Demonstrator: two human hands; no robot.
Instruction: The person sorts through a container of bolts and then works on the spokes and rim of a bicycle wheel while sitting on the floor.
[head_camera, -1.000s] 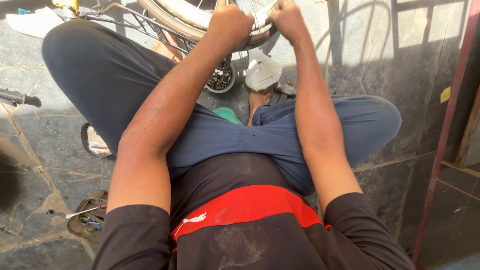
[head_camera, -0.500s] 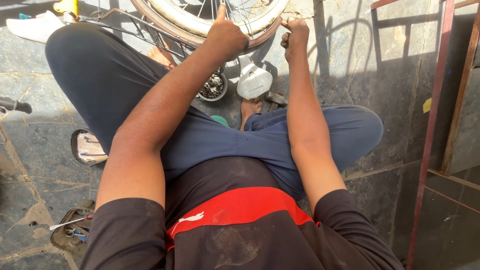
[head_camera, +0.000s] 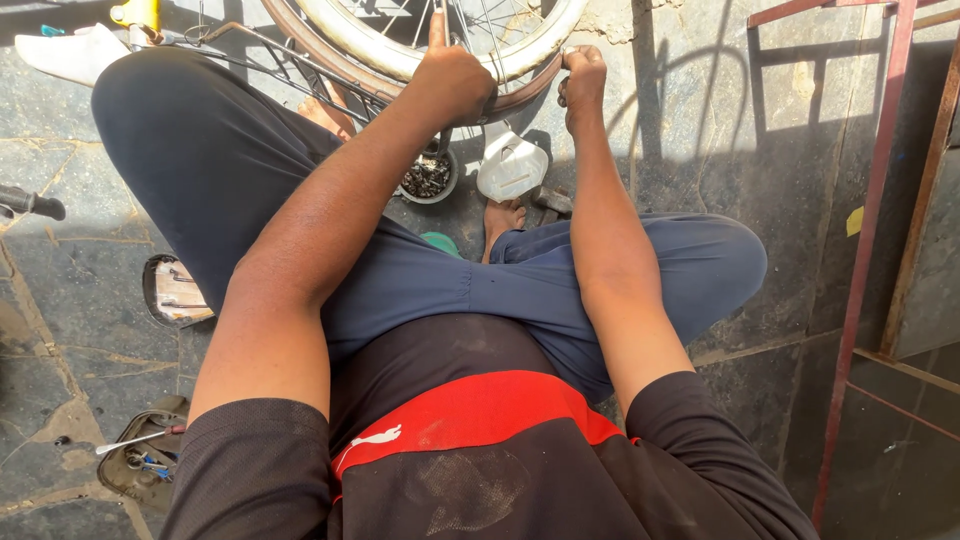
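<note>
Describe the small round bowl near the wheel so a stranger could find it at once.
Start at the bicycle wheel at the top, gripped by the left hand and right hand. Just below the left hand, on the stone floor, sits the round bowl. It holds dark small bits, unlike the white angular container to its right.

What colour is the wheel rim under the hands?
The rim is cream-white, beside a brown tyre; head view.
</note>
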